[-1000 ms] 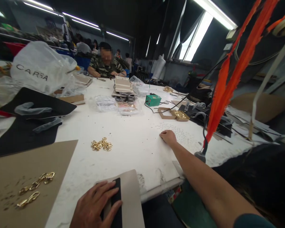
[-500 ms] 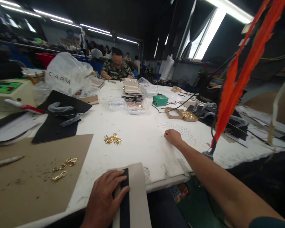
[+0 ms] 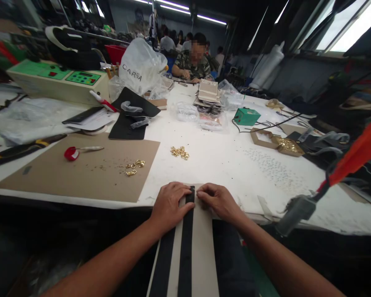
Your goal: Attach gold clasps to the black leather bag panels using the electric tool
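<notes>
A beige board [image 3: 204,247] carrying two long black strips reaches from the table edge toward me. My left hand [image 3: 170,206] holds the far end of the right-hand black strip [image 3: 187,239], fingertips and thumb pressed on it. The second black strip [image 3: 163,260] lies parallel, to its left. Just right of the held strip's end, my right hand [image 3: 218,200] is closed in a pinch above the board. Whatever is between those fingertips is too small to make out. Beyond my hands lies a small pile of gold clasps [image 3: 179,153].
Tiny pieces [image 3: 275,169] are scattered on the white table at right, near a cardboard box of gold parts [image 3: 289,146]. More gold clasps [image 3: 135,167] lie on a brown sheet [image 3: 80,177]. An orange strip [image 3: 352,152] hangs at right. A co-worker [image 3: 191,64] sits across.
My right hand has come from the scattered tiny pieces back to the strip's end, beside my left hand. The left hand stays on the strip. The view has swung left.
</notes>
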`<state>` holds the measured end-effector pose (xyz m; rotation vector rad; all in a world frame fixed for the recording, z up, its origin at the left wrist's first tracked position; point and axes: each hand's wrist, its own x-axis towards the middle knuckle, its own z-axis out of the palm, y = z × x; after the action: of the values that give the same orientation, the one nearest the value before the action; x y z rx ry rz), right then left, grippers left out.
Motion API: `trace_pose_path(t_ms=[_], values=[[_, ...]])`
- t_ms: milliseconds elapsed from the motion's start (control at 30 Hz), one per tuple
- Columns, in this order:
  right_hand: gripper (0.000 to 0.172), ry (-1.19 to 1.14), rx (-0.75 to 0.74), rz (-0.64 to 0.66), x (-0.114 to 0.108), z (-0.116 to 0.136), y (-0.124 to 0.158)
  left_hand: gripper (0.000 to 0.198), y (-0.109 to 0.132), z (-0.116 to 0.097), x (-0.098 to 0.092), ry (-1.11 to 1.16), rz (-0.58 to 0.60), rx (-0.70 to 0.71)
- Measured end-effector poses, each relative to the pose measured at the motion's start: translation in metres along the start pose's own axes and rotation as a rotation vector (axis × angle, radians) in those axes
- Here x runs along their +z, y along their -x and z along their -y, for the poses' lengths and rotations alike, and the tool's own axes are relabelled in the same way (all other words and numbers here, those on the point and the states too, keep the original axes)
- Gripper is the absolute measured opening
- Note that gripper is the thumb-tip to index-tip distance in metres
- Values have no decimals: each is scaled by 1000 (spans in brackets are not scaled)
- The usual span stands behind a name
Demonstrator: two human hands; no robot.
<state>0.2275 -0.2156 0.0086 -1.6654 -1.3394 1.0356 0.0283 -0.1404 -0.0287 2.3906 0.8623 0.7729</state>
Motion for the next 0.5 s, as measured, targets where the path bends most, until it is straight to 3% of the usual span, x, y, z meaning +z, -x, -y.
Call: trace_pose_path(t_ms=[200, 500], values=[[15, 202, -74, -14, 19, 6, -9, 28, 1, 2, 1, 25, -8, 16], [7, 281, 46, -86, 26, 4, -13, 30, 2, 3, 2, 31, -6, 1]])
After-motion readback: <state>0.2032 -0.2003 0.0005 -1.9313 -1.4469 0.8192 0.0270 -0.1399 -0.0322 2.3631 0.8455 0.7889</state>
